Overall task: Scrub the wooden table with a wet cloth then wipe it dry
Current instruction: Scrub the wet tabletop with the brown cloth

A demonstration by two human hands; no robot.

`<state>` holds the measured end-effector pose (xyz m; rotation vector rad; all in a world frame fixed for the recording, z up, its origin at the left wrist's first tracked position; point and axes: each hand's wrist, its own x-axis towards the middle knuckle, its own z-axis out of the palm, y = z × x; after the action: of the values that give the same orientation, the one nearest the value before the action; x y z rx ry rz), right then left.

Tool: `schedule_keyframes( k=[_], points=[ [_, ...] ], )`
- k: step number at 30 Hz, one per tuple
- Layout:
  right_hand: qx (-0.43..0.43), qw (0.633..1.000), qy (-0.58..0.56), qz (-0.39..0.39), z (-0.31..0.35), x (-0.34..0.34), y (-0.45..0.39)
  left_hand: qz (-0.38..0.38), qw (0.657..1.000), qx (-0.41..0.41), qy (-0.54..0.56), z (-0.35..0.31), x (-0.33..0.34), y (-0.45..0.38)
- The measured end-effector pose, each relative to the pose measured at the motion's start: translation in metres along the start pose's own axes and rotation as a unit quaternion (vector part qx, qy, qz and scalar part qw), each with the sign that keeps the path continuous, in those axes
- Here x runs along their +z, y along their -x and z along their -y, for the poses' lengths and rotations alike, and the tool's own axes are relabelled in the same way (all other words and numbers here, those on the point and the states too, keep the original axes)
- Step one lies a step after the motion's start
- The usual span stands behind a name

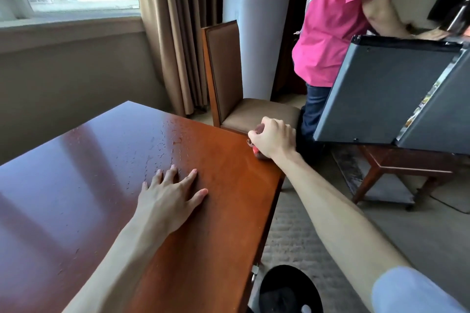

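Note:
The glossy reddish wooden table point(101, 185) fills the lower left, with streaks and beads of water across its middle. My left hand point(170, 193) lies flat on the tabletop, fingers spread, holding nothing. My right hand point(273, 138) is a fist at the table's far right corner, closed around a bunched brownish cloth point(255, 146) with a red patch. Only small bits of the cloth show under the fingers, pressed against the table edge.
A brown upholstered chair point(229, 84) stands just beyond the corner. A person in a pink shirt point(335, 20) stands by a grey mini fridge point(396, 94) on a low wooden stand point(407, 173). A black bin point(290, 290) sits on the carpet beside the table.

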<state>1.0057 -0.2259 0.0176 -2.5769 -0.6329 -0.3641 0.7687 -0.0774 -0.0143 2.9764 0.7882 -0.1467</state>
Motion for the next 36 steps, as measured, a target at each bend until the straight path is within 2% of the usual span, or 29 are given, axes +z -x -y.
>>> schedule_keyframes(
  k=[2, 4, 6, 8, 13, 18, 22, 28, 33, 34, 36],
  points=[
    [-0.064, 0.998, 0.0, 0.015, 0.018, -0.003, 0.035, 0.001, 1.0, 0.001, -0.004, -0.001, -0.002, 0.0],
    [-0.153, 0.985, -0.032, 0.07, 0.032, -0.015, 0.086, -0.004, 1.0, 0.001, -0.002, -0.001, -0.002, 0.002],
    [-0.196, 0.972, -0.063, 0.11, 0.031, -0.025, 0.107, -0.01, 1.0, 0.001, -0.004, 0.0, -0.002, 0.001],
    [-0.181, 0.979, -0.039, 0.085, 0.021, -0.02, 0.085, -0.011, 1.0, 0.004, -0.005, 0.0, -0.002, 0.001],
    [-0.023, 1.0, 0.008, 0.013, 0.0, 0.016, -0.019, -0.009, 1.0, 0.01, 0.002, 0.001, 0.002, -0.002],
    [-0.005, 0.999, 0.039, -0.006, 0.004, 0.027, -0.023, 0.008, 1.0, 0.013, -0.003, 0.0, -0.002, -0.003],
    [-0.033, 0.999, 0.027, -0.004, 0.012, 0.022, 0.014, 0.017, 1.0, 0.024, 0.005, 0.005, -0.012, -0.003],
    [-0.119, 0.993, -0.011, 0.013, 0.05, -0.014, 0.141, -0.054, 0.996, -0.012, 0.065, 0.014, -0.015, 0.074],
    [-0.259, 0.959, -0.072, 0.092, 0.072, -0.047, 0.243, -0.052, 0.995, -0.041, 0.069, 0.024, -0.003, 0.152],
    [-0.265, 0.956, -0.077, 0.101, 0.068, -0.048, 0.24, -0.058, 0.994, -0.049, 0.072, 0.026, -0.004, 0.162],
    [-0.211, 0.972, -0.062, 0.081, 0.062, -0.042, 0.208, -0.064, 0.993, -0.064, 0.073, 0.032, -0.004, 0.18]
  ],
)
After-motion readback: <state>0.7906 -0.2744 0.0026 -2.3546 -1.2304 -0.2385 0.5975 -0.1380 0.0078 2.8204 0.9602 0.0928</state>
